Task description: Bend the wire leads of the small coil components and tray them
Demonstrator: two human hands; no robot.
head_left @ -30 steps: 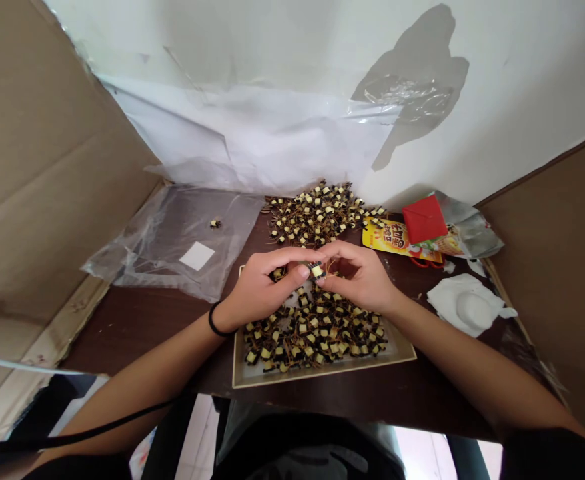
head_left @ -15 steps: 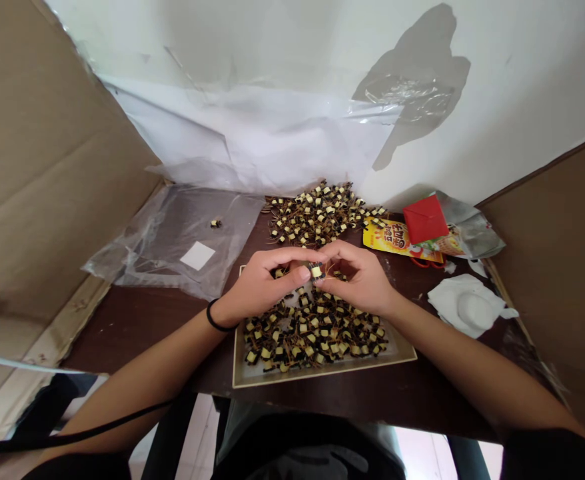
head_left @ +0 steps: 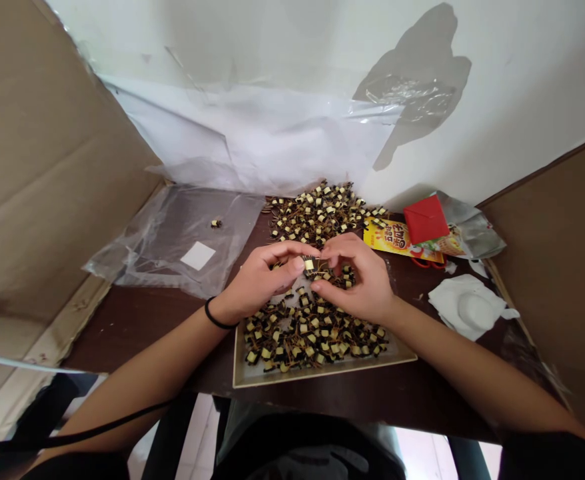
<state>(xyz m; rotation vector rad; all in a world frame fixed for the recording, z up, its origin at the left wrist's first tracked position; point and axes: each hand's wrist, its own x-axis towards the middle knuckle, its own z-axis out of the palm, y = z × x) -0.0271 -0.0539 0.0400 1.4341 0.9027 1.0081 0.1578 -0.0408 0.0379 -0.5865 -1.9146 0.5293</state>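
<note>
My left hand [head_left: 265, 275] pinches a small transformer [head_left: 309, 265] between thumb and index finger. The part has a black bobbin with pins, a band of yellow tape and thin copper-coloured wire ends. Just to its right is my right hand [head_left: 360, 277], thumb and index finger apart, the index tip close to the left fingertips. Whether it touches a wire end I cannot tell. Below both hands, a shallow cream tray [head_left: 322, 375] holds many similar transformers [head_left: 317, 333], jumbled together.
Behind the tray a heap of similar parts [head_left: 317, 213] lies against the wall. At left a clear plastic bag [head_left: 147, 233] carries one loose part [head_left: 216, 224] and a white label [head_left: 197, 255]. A yellow snack packet [head_left: 392, 237], red envelope [head_left: 426, 220] and crumpled white tissue [head_left: 467, 305] are at right.
My right thumb and index finger have spread away from the transformer. My left hand has shifted slightly left with the transformer still in its pinch.
</note>
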